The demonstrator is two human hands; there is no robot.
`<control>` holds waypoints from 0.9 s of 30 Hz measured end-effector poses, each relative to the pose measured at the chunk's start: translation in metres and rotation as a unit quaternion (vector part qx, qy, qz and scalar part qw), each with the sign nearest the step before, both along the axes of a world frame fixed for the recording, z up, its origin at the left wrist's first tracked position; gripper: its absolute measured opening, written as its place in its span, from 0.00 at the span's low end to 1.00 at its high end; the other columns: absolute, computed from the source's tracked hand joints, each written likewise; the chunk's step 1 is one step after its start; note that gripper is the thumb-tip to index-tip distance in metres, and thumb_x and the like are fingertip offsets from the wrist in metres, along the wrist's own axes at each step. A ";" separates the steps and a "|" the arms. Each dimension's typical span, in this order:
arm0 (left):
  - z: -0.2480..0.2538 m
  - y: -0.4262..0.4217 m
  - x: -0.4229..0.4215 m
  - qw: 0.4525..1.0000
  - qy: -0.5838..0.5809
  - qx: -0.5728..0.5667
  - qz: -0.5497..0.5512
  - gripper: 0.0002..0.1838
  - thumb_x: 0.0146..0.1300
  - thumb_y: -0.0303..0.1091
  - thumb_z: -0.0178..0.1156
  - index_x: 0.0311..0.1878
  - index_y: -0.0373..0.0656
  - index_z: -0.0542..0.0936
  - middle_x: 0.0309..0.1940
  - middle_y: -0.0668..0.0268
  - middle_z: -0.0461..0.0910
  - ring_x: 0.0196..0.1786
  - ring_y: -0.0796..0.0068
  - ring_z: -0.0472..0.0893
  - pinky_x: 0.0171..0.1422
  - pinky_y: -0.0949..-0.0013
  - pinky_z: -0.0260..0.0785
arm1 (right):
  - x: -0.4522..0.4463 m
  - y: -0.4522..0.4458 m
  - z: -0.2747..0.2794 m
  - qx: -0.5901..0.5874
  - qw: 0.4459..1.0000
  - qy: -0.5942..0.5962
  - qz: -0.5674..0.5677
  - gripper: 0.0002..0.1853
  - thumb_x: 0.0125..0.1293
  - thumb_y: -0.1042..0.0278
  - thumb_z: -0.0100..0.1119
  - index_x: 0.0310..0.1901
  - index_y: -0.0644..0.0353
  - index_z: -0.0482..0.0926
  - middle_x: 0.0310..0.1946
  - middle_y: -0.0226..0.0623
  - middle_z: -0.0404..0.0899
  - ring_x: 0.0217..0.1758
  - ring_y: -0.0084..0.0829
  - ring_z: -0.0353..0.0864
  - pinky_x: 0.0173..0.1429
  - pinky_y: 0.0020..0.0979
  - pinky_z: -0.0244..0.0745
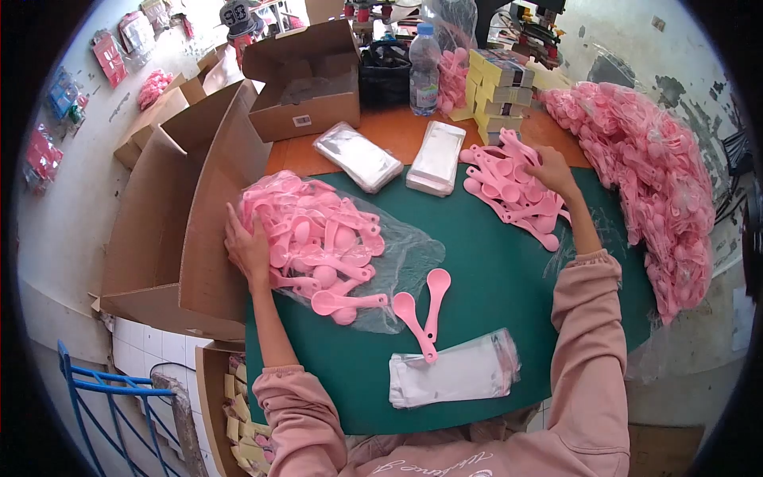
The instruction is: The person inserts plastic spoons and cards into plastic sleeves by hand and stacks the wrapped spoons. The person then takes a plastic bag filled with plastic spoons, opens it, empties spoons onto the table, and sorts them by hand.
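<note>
My left hand (248,248) lies against the left side of a clear plastic bag of pink scoop spoons (318,230), thumb apart from the fingers. Curled at the right edge of a loose pile of pink spoons (509,187), my right hand (554,170) has its fingertips on a spoon there; the fingers partly hide it. Two loose spoons (436,298) rest in front of the bag, their handle ends overlapping. Nearest my body is a stack of clear plastic sleeves (453,371).
Two more sleeve stacks (358,157) lie at the back. Behind them stand an open cardboard box (306,111), a water bottle (424,71) and yellow-edged card stacks (499,87). A large bagged heap of pink spoons (636,175) lines the right; a big carton (214,215) stands left.
</note>
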State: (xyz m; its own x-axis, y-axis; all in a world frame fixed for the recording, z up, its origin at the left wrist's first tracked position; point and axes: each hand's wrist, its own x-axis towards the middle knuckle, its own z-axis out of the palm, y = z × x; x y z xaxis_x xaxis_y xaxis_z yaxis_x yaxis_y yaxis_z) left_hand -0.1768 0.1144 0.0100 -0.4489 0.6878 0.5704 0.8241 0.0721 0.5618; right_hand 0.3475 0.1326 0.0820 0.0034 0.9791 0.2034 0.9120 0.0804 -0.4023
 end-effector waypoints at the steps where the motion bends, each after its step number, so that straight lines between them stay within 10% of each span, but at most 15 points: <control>1: 0.009 -0.002 0.003 0.997 0.002 -0.078 0.012 0.28 0.61 0.47 0.51 0.61 0.39 0.66 0.57 0.48 0.67 0.59 0.54 0.68 0.61 0.59 0.59 | 0.001 0.000 -0.005 0.011 1.000 -0.022 -0.009 0.19 0.47 0.63 0.64 0.38 0.66 0.76 0.33 0.45 0.78 0.35 0.39 0.77 0.43 0.36 0.69; 6: 0.004 0.015 -0.014 0.987 -0.107 -0.116 -0.011 0.25 0.62 0.45 0.53 0.56 0.36 0.71 0.49 0.51 0.74 0.50 0.59 0.75 0.56 0.62 0.64 | -0.017 -0.014 -0.025 0.148 0.987 0.057 -0.001 0.20 0.50 0.63 0.62 0.43 0.65 0.74 0.38 0.47 0.76 0.45 0.44 0.73 0.49 0.38 0.67; 8: -0.008 0.023 -0.022 0.939 -0.323 0.044 -0.110 0.18 0.63 0.38 0.54 0.49 0.32 0.75 0.38 0.60 0.78 0.40 0.70 0.77 0.48 0.68 0.68 | -0.039 -0.029 -0.017 0.259 0.955 -0.117 -0.086 0.22 0.52 0.63 0.62 0.47 0.64 0.72 0.45 0.49 0.71 0.52 0.46 0.69 0.55 0.39 0.64; 14: 0.066 0.004 0.033 0.816 -0.489 0.167 -0.257 0.11 0.63 0.33 0.56 0.41 0.35 0.77 0.34 0.66 0.78 0.35 0.81 0.76 0.39 0.77 0.70 | -0.099 -0.111 -0.006 -0.022 0.968 0.008 0.248 0.21 0.56 0.64 0.61 0.50 0.61 0.70 0.53 0.50 0.63 0.54 0.47 0.67 0.58 0.39 0.65; 20: 0.124 -0.010 0.070 0.719 -0.562 0.212 -0.350 0.10 0.62 0.31 0.57 0.42 0.36 0.78 0.34 0.67 0.79 0.35 0.81 0.77 0.39 0.75 0.71 | -0.116 -0.150 -0.010 -0.164 0.944 0.047 0.282 0.34 0.50 0.73 0.65 0.59 0.52 0.62 0.54 0.50 0.59 0.52 0.46 0.70 0.54 0.36 0.69; 27: 0.157 0.017 0.021 0.765 -0.509 0.237 -0.316 0.12 0.61 0.34 0.58 0.44 0.38 0.77 0.34 0.68 0.79 0.33 0.81 0.77 0.36 0.77 0.69 | -0.122 -0.157 -0.023 -0.169 0.941 0.068 0.285 0.43 0.46 0.74 0.68 0.64 0.52 0.54 0.53 0.49 0.58 0.47 0.45 0.71 0.53 0.37 0.70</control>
State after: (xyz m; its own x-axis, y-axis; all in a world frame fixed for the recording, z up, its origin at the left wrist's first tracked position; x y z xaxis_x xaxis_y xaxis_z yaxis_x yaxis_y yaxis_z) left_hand -0.1560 0.1317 0.1672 -0.4901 0.7750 0.3990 -0.2708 -0.5705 0.7754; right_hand 0.2260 -0.0243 0.0589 -0.5385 0.8383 -0.0853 0.6980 0.3870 -0.6025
